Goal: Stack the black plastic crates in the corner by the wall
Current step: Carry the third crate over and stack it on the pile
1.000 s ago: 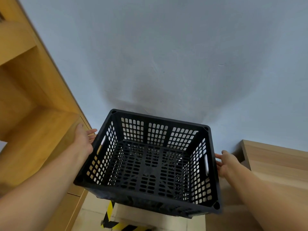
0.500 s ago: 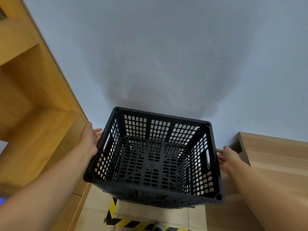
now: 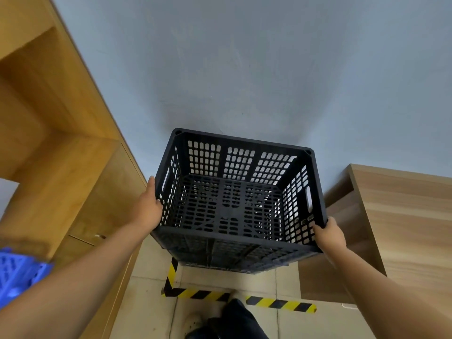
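A black plastic crate (image 3: 238, 204) sits in the middle, close to the pale blue wall (image 3: 244, 69). It is open at the top and its sides and bottom are full of little holes. Each short side has one long slot for a handle. More black plastic shows under it, so it seems to sit on another crate, but I cannot tell for sure.

The left hand (image 3: 149, 209) is on the left side of the crate, near the front corner. Its fingers lie flat and straight against the outside wall, just under the handle slot. The right hand (image 3: 329, 234) is at the front right corner. Its fingers curl over the top edge and hold the crate there. Both arms are bare and reach in from the bottom of the view.

To the left of the crate stands a tall wooden shelf unit (image 3: 61, 155) that goes back to the wall. To the right is a lower wooden surface (image 3: 403, 216), also by the wall. The crate is in the gap between them.

The floor (image 3: 151, 314) has pale tiles. A strip of yellow and black tape (image 3: 276, 303) runs across it in front of the crate and turns up at the left end. A shoe (image 3: 193, 322) and a dark trouser leg (image 3: 238, 319) show at the bottom. Something bright blue and plastic (image 3: 17, 275) is at the far left edge, partly hidden by the left arm.
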Demonstrator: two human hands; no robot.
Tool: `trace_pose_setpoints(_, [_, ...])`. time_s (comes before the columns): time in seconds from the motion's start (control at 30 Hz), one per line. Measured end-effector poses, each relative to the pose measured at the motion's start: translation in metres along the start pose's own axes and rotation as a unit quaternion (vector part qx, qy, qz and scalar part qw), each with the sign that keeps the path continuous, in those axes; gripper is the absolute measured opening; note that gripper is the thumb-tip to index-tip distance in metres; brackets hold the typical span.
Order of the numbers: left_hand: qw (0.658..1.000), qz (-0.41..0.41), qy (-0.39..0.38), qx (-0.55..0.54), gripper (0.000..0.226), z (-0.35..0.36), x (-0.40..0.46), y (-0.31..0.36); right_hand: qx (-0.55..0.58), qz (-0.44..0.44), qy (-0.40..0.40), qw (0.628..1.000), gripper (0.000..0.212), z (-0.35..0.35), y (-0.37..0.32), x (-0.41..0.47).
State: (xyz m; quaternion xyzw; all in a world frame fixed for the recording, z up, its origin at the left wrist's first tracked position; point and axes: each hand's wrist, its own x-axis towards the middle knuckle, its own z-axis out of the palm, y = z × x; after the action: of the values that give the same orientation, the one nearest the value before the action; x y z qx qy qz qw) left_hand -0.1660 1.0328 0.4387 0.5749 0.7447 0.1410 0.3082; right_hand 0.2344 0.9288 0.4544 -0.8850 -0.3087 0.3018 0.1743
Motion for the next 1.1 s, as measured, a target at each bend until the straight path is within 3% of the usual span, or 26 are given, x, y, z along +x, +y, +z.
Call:
trace_pose_setpoints(0.47, [1.0,0.007,-0.016,-0.007,0.07,0.0,0.002,-0.007,0.003,0.003,0.012,1.0,0.039,0.005,0.002,-0.001])
trace_pose_setpoints(1.1, [1.0,0.014,-0.006,-0.026,0.061,0.006,0.004,-0.005,0.023,-0.02,0.044,0.999,0.035,-0.002,-0.002,-0.002])
